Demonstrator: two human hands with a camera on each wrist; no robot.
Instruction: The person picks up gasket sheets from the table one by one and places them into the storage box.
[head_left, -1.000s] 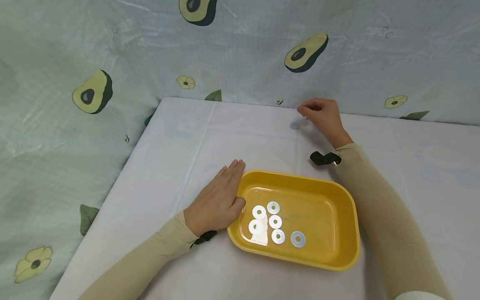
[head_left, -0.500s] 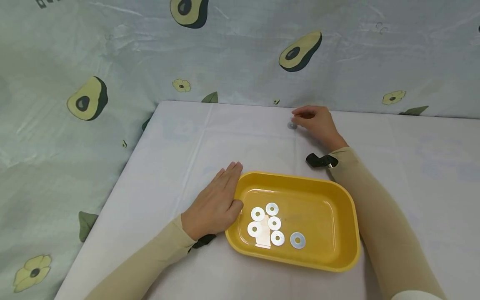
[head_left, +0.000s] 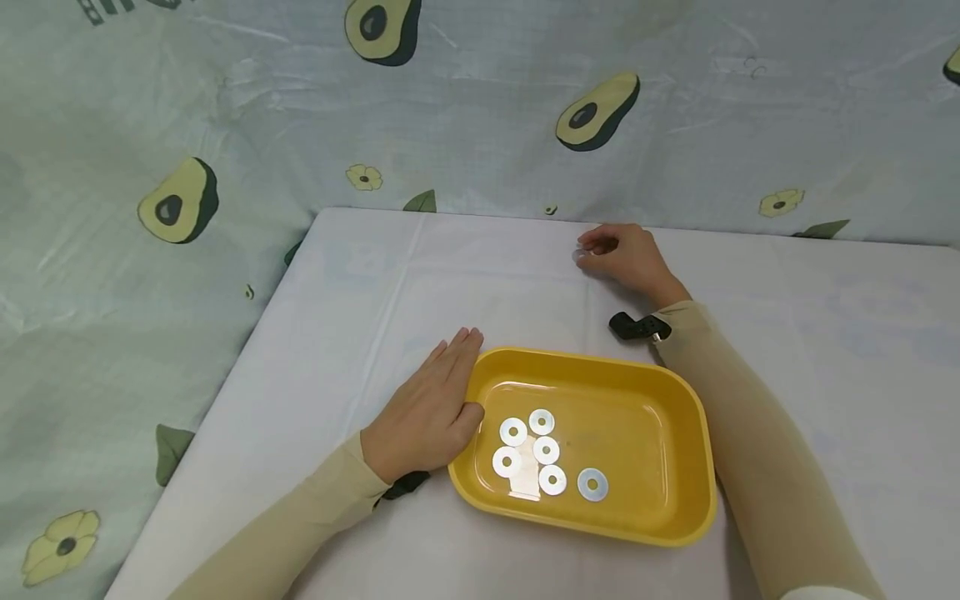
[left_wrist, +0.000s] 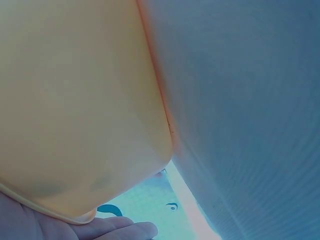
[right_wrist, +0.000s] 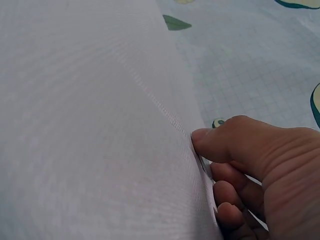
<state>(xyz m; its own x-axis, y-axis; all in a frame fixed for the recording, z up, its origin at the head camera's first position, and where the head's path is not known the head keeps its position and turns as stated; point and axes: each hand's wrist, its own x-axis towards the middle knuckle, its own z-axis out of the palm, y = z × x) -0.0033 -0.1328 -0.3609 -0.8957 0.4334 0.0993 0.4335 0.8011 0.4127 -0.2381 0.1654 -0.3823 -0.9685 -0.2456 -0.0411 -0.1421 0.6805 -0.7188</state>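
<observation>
A yellow plastic tray [head_left: 637,467] sits on the white-covered table in the head view. Several flat metal washers [head_left: 592,484] lie on its floor, mostly toward the left end. My left hand [head_left: 423,412] rests against the tray's left side, fingers straight and thumb at the rim. In the left wrist view its fingers [left_wrist: 120,231] run along the tray's outer wall [left_wrist: 85,100]. Beyond the tray, near the table's back edge, my right hand [head_left: 628,260] has thumb and fingers around another washer [head_left: 577,253]. The right wrist view shows that washer [right_wrist: 205,167] as a thin edge between thumb and fingertips.
A pale curtain [head_left: 480,108] printed with avocados and flowers hangs right behind the table [head_left: 480,283] and along its left side. A black wrist camera mount [head_left: 639,326] sticks out from the right sleeve.
The right hand has come down and slightly left onto the lone washer, and its thumb and fingers have closed around it. The left hand stays at the tray; the head view has shifted a little.
</observation>
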